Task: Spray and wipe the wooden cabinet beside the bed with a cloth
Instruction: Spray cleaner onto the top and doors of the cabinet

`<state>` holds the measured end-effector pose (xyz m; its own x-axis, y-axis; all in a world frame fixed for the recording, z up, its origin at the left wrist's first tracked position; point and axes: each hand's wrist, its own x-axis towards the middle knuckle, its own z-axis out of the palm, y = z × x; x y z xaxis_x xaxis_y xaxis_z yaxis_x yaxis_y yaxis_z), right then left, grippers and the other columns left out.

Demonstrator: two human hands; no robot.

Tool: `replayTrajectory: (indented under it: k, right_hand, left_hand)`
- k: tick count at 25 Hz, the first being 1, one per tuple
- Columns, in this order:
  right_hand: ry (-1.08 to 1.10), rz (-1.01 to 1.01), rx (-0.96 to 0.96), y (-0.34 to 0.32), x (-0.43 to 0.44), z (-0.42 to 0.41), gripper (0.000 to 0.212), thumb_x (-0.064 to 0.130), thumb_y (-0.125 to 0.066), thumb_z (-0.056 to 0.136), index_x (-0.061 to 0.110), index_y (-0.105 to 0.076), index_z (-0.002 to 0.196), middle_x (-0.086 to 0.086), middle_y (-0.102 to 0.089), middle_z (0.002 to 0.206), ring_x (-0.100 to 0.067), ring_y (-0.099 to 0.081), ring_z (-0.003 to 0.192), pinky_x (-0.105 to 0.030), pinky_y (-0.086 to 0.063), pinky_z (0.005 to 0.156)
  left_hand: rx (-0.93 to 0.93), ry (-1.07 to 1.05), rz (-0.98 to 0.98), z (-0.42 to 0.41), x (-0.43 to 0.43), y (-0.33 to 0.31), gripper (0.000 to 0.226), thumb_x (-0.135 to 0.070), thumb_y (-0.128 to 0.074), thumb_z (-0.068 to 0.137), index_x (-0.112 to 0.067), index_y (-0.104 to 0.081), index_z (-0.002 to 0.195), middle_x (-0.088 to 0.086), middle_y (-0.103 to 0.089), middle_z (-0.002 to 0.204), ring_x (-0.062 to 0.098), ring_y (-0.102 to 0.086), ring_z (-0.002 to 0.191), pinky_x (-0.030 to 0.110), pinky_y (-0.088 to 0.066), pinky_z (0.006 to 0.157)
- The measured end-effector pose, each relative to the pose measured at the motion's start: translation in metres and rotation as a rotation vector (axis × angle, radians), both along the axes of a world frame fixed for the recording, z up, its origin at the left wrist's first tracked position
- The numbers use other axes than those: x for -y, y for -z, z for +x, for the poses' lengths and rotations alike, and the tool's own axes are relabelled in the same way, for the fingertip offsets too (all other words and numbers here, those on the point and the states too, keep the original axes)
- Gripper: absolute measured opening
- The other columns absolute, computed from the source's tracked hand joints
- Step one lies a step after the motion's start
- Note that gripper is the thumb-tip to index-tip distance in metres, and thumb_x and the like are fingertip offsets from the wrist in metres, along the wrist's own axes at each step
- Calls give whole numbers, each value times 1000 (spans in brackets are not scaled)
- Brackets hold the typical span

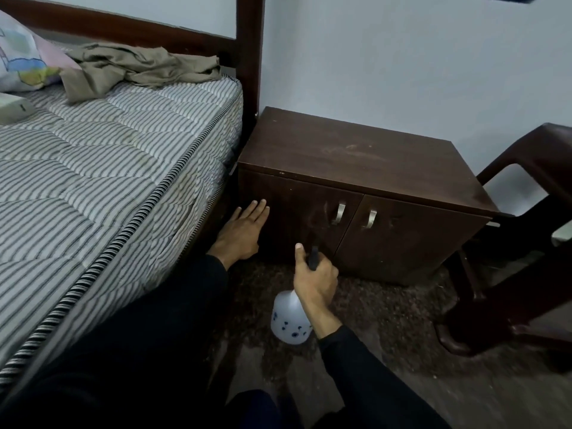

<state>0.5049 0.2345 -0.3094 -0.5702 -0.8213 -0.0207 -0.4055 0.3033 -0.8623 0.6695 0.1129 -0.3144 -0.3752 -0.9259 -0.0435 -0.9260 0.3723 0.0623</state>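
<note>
A dark wooden cabinet [356, 156] with two doors and metal handles stands on the floor between the bed and a chair. Its top looks dusty. My right hand [314, 278] grips the black trigger head of a white spray bottle [289, 320] with blue flower marks, its nozzle pointed at the left door; a faint mist hangs in front of that door. My left hand [244, 229] lies flat with fingers spread against the cabinet's left front edge, holding nothing. A crumpled khaki cloth [139, 68] lies on the mattress near the headboard.
The bed with a striped mattress [102, 168] fills the left side, its dark post [249, 54] touching the cabinet. A patterned pillow [21, 57] sits at the far left. A dark brown plastic chair [523, 243] stands close to the cabinet's right. Rough dark floor lies below.
</note>
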Motion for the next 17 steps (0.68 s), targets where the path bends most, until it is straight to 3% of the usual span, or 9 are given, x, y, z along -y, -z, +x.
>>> replayTrajectory:
  k: [4, 7, 9, 12, 17]
  right_hand:
    - [90, -13, -20, 9, 0, -33, 46, 65, -64, 87, 29, -58, 57, 12, -57, 61, -3, -53, 57, -30, -44, 62]
    - [-63, 42, 64, 13, 1, -49, 35, 58, -65, 90, 26, -67, 75, 1, -69, 72, -19, -70, 68, -41, -60, 68]
    - [-89, 16, 42, 16, -1, -54, 34, 54, -65, 92, 24, -66, 76, -1, -69, 71, -21, -71, 67, -41, -61, 68]
    - [20, -115, -4, 14, -1, -55, 49, 57, -65, 90, 23, -57, 56, 5, -58, 54, -12, -60, 52, -30, -49, 56]
    - [-108, -81, 84, 13, 5, -58, 40, 61, -68, 88, 24, -65, 73, 0, -66, 67, -19, -69, 61, -37, -58, 60]
  left_hand:
    - [-14, 20, -8, -26, 0, 8, 93, -17, -59, 90, -19, 4, 160, -2, 16, 167, 15, 11, 154, 39, 4, 122]
    - [-16, 0, -15, -32, -2, 14, 94, -18, -58, 91, -18, 6, 159, 0, 23, 165, 15, 14, 154, 41, 2, 124]
    - [-16, -3, -16, -33, -3, 16, 94, -19, -58, 92, -17, 7, 159, 0, 25, 165, 16, 15, 153, 41, 3, 124]
    - [-10, -14, -13, -33, -2, 16, 94, -22, -58, 93, -18, 8, 159, 0, 27, 163, 15, 16, 153, 40, 6, 122]
    - [7, -26, -10, -37, -3, 18, 96, -26, -60, 93, -18, 10, 159, 0, 28, 161, 14, 18, 151, 39, 10, 119]
